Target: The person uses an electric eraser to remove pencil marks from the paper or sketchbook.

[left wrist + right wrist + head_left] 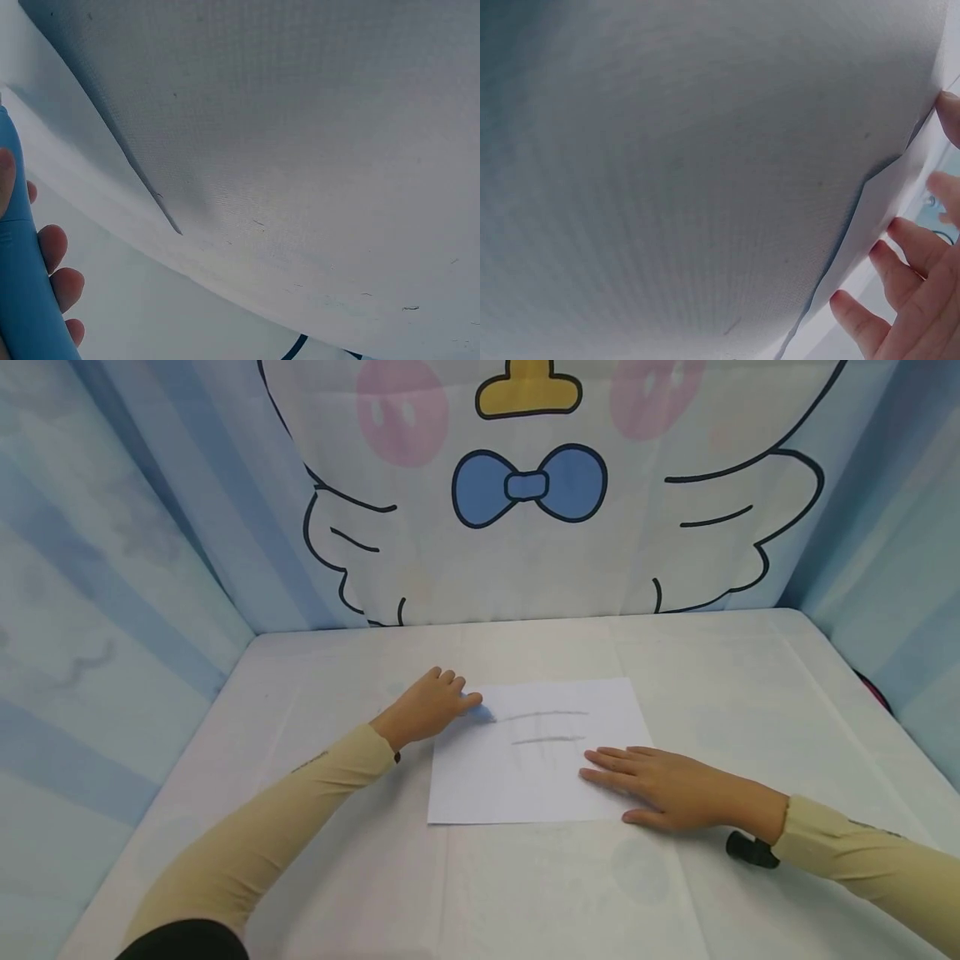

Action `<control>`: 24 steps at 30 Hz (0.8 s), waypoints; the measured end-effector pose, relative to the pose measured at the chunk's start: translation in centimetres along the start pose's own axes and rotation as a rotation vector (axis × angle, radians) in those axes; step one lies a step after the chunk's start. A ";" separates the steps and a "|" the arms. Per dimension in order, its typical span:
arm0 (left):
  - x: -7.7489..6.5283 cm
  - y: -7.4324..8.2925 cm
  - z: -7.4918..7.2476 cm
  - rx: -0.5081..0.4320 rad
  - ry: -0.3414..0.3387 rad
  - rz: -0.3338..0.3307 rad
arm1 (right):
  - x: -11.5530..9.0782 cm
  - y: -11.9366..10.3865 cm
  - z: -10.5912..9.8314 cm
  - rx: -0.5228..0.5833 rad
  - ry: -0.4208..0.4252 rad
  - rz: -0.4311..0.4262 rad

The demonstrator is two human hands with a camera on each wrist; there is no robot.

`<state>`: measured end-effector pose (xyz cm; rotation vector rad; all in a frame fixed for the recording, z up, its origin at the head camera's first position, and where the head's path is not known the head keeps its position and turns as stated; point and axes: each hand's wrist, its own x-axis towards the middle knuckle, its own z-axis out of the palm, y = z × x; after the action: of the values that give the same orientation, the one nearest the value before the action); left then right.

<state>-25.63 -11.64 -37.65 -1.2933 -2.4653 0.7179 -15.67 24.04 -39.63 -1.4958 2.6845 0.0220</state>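
We find the left hand (426,707) gripping a blue tool (27,277), seemingly working the upper line (546,713); continuing needs the paper (480,789) steady beneath the spread right hand (678,787).

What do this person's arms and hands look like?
Both arms wear long tan sleeves, each with a dark marking near the wrist. The left hand and right hand are gloveless. A black object sits at the right wrist; a dark bit shows at the left.

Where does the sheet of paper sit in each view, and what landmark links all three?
Head: paper just below and right of centre.
Left wrist: paper, a wedge at upper left.
Right wrist: paper, a slanting strip at right.
Shared landmark: white tabletop.
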 end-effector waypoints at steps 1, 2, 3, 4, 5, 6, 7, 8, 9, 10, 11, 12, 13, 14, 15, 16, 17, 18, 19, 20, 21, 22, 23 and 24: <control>0.0 0.0 0.0 -0.007 -0.005 -0.003 | 0.0 0.0 0.0 -0.002 0.001 -0.004; 0.0 0.1 -0.1 -0.012 -0.009 -0.005 | -0.1 0.1 0.0 -0.011 0.005 -0.011; 0.0 0.1 -0.1 -0.016 -0.013 -0.007 | -0.1 0.1 0.1 -0.021 0.007 -0.018; 0.1 0.1 -0.1 -0.020 -0.016 -0.009 | -0.1 0.1 0.0 -0.029 0.009 -0.023; 0.1 0.1 -0.1 -0.023 -0.018 -0.010 | -0.1 0.1 0.1 -0.035 0.011 -0.028; 0.1 0.2 -0.1 -0.026 -0.020 -0.011 | -0.1 0.1 0.1 -0.038 0.009 -0.027; 0.1 0.2 -0.1 -0.028 -0.019 -0.011 | 0.0 0.1 0.1 -0.036 0.008 -0.027; 0.1 0.2 -0.1 -0.028 -0.020 -0.012 | 0.0 0.1 0.1 -0.035 0.005 -0.025; 0.0 0.2 -0.1 -0.027 -0.017 -0.012 | 0.0 0.1 0.1 -0.032 0.000 -0.023; 0.0 0.2 -0.1 -0.029 -0.011 -0.013 | 0.0 0.1 0.1 -0.026 -0.002 -0.020; 0.0 0.3 0.0 -0.032 -0.004 -0.013 | 0.0 0.1 0.1 -0.022 -0.005 -0.017; 0.1 0.3 0.0 -0.035 0.004 -0.013 | 0.0 0.1 0.1 -0.018 -0.012 -0.011; 0.1 0.3 0.0 -0.037 0.012 -0.013 | 0.0 0.2 0.1 -0.015 -0.016 -0.008; 0.1 0.3 0.0 -0.037 0.018 -0.012 | 0.0 0.2 0.1 -0.012 -0.021 -0.003; 0.1 0.4 0.0 -0.039 0.024 -0.010 | 0.0 0.2 0.1 -0.009 -0.024 0.000; 0.1 0.4 0.0 -0.042 0.030 -0.008 | 0.0 0.2 0.1 -0.007 -0.026 0.003; 0.2 0.4 0.0 -0.040 0.032 -0.006 | 0.0 0.2 0.1 -0.005 -0.030 0.006; 0.2 0.4 0.0 -0.036 0.034 -0.005 | 0.0 0.2 0.0 -0.003 -0.031 0.008; 0.3 0.5 0.0 -0.033 0.035 -0.004 | 0.0 0.1 0.0 -0.002 -0.032 0.010; 0.3 0.5 0.0 -0.031 0.035 -0.004 | 0.0 0.1 0.0 -0.001 -0.033 0.011; 0.3 0.5 0.0 -0.032 0.037 -0.003 | 0.0 0.1 -0.1 0.000 -0.029 0.009; 0.4 0.5 0.0 -0.033 0.037 -0.001 | 0.0 0.0 -0.1 0.000 -0.030 0.009; 0.4 0.5 0.0 -0.033 0.035 0.000 | 0.0 0.0 -0.1 0.002 -0.030 0.009; 0.4 0.5 0.0 -0.034 0.033 0.001 | 0.0 -0.1 -0.2 0.005 -0.031 0.010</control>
<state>-25.49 -11.04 -37.92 -1.3079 -2.4612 0.6521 -15.64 23.95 -39.45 -1.4678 2.6661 0.0396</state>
